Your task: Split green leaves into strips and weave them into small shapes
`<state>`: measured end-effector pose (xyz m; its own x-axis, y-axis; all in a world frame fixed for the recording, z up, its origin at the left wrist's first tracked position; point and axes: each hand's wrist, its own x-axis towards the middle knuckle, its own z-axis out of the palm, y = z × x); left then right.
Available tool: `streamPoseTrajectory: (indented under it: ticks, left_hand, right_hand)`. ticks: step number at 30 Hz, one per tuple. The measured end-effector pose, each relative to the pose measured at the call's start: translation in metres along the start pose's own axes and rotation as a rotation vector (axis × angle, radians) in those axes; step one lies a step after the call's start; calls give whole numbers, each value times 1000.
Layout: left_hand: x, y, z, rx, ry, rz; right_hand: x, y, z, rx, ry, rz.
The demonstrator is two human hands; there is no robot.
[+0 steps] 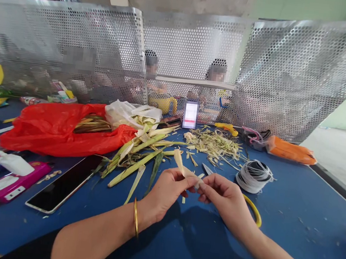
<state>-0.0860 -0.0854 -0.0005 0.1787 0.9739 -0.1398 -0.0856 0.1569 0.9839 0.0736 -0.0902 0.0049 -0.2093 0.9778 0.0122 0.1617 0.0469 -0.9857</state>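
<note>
A pale strip of corn husk [181,162] rises from between my hands, its free end pointing up. My left hand [164,191], with a gold bangle at the wrist, pinches the strip between thumb and fingers. The fingers of my right hand [227,198] are closed on the strip's lower end, close against the left fingertips. Under my right hand lies a pair of scissors [207,169]; its blade tip and part of a yellow handle show. Left of my hands, long greenish husk pieces [136,170] are heaped on the blue table [297,241].
Husk scraps [217,145] lie ahead. A roll of white string [254,177] and an orange packet [291,150] are at right. A red plastic bag [52,127], a phone [65,186] and a magenta power strip [14,183] are at left. Behind a perforated metal screen [195,37] sit people.
</note>
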Motion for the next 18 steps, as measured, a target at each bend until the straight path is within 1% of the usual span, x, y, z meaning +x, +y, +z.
streamPoseTrajectory:
  ticks: [3,6,11,14,18]
  left_hand:
    - [2,0,-2,100,-17,33]
    - [2,-2,-2,148,-46,58]
    - [0,-1,-1,114,-73,61]
    - [-2,1,0,118,-85,76]
    - [-3,2,0,123,-72,74]
  right_hand:
    - [0,0,-3,-81,8,-50]
    - [0,-4,-5,-119,8,-31]
    - [0,-6,-2,6,-53,60]
    - [0,-3,-1,56,-81,82]
    - [0,1,2,86,-95,99]
